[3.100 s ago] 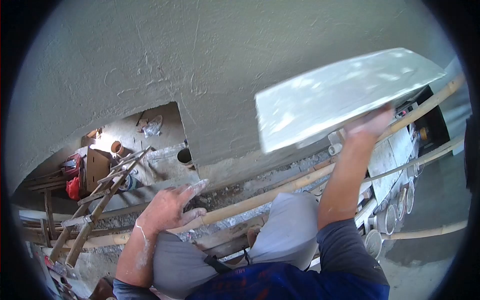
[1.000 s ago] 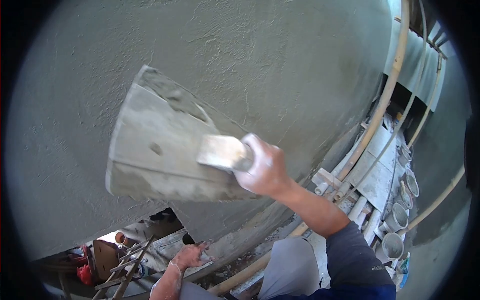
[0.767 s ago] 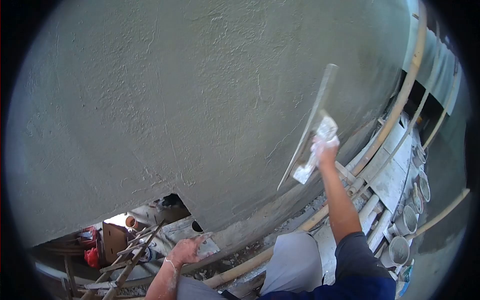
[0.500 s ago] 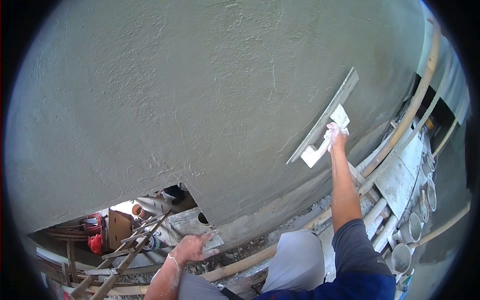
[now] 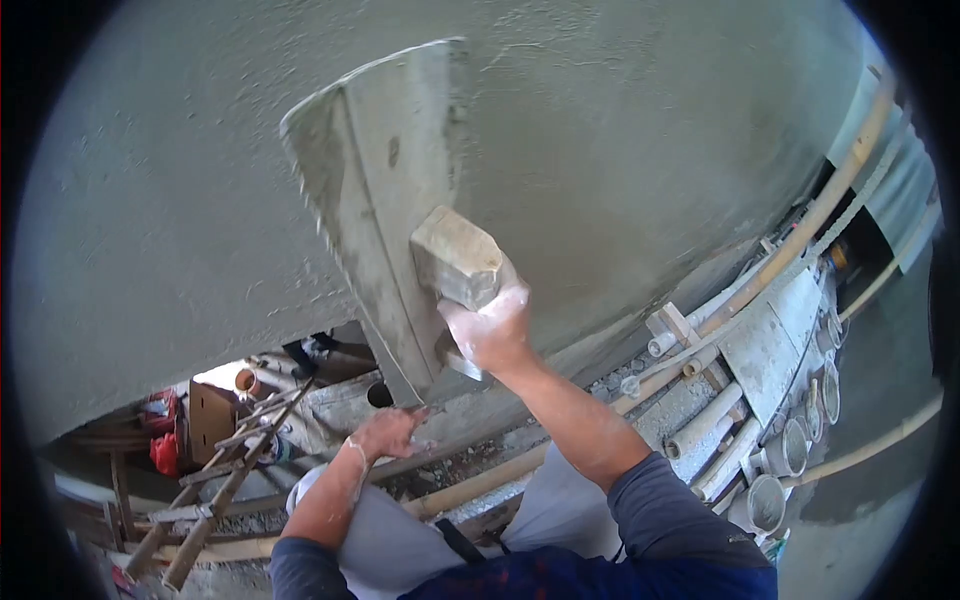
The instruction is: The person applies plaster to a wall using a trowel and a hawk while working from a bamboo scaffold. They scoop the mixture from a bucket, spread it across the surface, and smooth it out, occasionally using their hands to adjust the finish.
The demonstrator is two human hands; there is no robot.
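Float [image 5: 390, 200] in the upper middle of the frame, its broad blade slanting from the upper left toward the centre, over the grey plastered wall [image 5: 640, 180]. The right hand [image 5: 492, 328] has its fingers closed around the block-like handle [image 5: 455, 255], near the centre of the frame. The left hand [image 5: 385, 432], lower down and left of centre, has its fingers loosely parted, with no tool visible in them; it sits just below the blade's bottom corner — whether the two touch, I cannot tell.

To work this face well, I would hold the wrist firm and the pressure even along the blade, with the edge that leads the stroke raised a touch so that it does not dig in. How flat the blade lies now is hard to judge from this angle. The fine ridges and pits at the upper left probably call for slow, overlapping passes. Near the opening [image 5: 362, 342] at the lower left, a lighter touch seems wise — its corner could crumble — and the left hand is better kept clear of the blade's corner.
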